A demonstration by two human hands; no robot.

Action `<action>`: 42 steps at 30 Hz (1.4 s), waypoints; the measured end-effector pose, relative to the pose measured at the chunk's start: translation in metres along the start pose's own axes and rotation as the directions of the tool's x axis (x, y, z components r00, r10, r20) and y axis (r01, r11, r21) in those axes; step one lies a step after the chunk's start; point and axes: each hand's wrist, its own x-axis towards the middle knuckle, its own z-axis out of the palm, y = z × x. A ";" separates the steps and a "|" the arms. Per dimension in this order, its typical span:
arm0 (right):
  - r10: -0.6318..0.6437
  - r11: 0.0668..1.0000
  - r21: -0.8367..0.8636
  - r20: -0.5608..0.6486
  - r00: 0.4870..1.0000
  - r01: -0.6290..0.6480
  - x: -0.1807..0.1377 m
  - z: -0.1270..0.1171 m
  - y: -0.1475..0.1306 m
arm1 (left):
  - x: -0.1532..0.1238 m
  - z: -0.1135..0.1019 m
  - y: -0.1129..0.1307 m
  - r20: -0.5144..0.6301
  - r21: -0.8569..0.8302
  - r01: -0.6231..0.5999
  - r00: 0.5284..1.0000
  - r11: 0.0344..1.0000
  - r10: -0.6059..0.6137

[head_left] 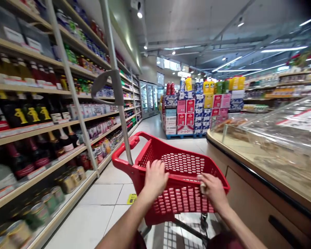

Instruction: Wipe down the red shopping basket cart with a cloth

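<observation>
A red plastic shopping cart [186, 162] stands in the aisle in front of me, its basket showing nothing inside. My left hand [155, 178] curls over the near rim of the basket. My right hand [214, 188] grips the same rim further right, fingers wrapped round the handle bar. Both forearms reach in from the bottom edge. A grey pole [116, 86] rises from the cart's left side, carrying a curved grey piece.
Shelves of bottles and jars [41, 117] line the left. A glass-topped counter [269, 145] runs along the right. Stacked boxes and bottles on a pallet [197, 110] stand ahead, with a fridge cabinet [149, 98] beyond. The white tiled floor [103, 197] bears a yellow sticker.
</observation>
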 end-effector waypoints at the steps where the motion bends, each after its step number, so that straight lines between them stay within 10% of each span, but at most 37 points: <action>1: 0.087 0.994 -0.063 0.000 0.996 -0.087 -0.003 -0.008 0.014 | 0.000 -0.001 -0.002 0.008 0.006 -0.021 1.000 1.000 0.021; 14: -0.167 0.980 -0.108 0.029 0.985 0.169 -0.007 0.020 -0.078 | -0.018 -0.003 -0.002 -0.088 0.008 -0.021 0.996 1.000 0.022; 24: -0.186 0.980 -0.057 0.090 0.978 0.192 -0.011 -0.001 -0.012 | -0.021 -0.003 -0.001 -0.118 0.013 -0.007 0.993 1.000 0.008; 27: -0.016 0.998 -0.055 -0.003 1.000 0.016 -0.015 0.004 -0.030 | -0.022 -0.001 0.004 -0.136 0.014 0.027 0.990 1.000 -0.025; 32: -0.189 0.982 0.034 0.032 0.981 0.188 -0.018 0.013 -0.053 | -0.025 0.002 0.007 -0.127 0.021 0.036 0.991 0.999 -0.033; 38: 0.276 0.937 -0.211 -0.048 0.960 -0.280 -0.033 -0.021 0.039 | -0.025 0.003 0.010 -0.144 0.024 0.072 0.987 0.997 -0.068; 42: 0.073 0.993 -0.095 0.025 0.997 -0.070 -0.026 -0.007 0.008 | -0.025 0.004 0.010 -0.131 0.039 0.061 0.990 0.997 -0.055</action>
